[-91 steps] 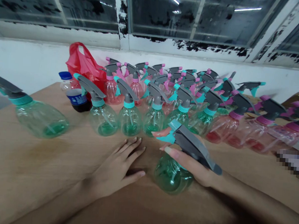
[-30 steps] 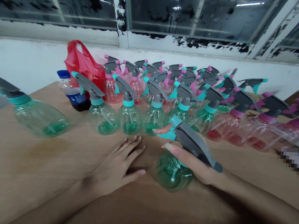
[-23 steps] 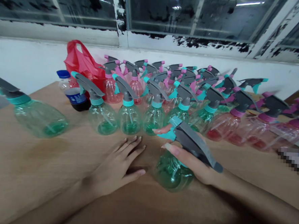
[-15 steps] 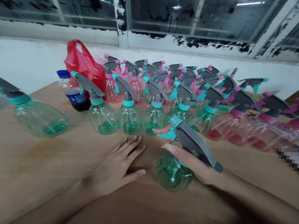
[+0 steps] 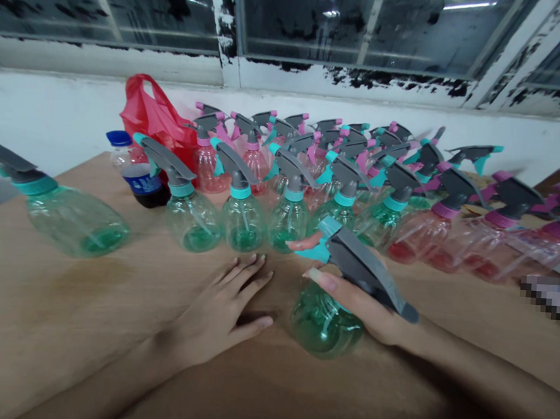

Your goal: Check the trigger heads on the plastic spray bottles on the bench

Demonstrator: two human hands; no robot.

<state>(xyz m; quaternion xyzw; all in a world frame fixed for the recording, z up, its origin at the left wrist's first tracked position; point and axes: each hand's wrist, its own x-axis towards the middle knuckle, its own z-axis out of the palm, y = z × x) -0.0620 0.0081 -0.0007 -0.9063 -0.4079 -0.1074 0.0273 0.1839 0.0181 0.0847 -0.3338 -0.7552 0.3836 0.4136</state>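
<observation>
My right hand [image 5: 364,303] is wrapped round the neck of a green spray bottle [image 5: 324,329] with a grey and teal trigger head. A finger lies at the teal trigger, and the nozzle points to the left. My left hand [image 5: 226,307] rests flat on the wooden table [image 5: 64,323], fingers spread, holding nothing. Just beyond its fingertips stands a green spray bottle [image 5: 244,223], with another green spray bottle [image 5: 194,223] to its left. Off to the far left is a further green spray bottle [image 5: 75,222], apart from the row.
Several pink spray bottles [image 5: 418,237] continue the front row on the right, with more bottles packed behind. A soda bottle [image 5: 142,176] stands before a red plastic bag [image 5: 157,120]. A pixelated object [image 5: 549,299] lies at the right. A white wall [image 5: 53,107] and windows close off the back.
The view has tilted very slightly since the earliest frame, so things sit a little higher. Both hands and the held spray bottle keep their places.
</observation>
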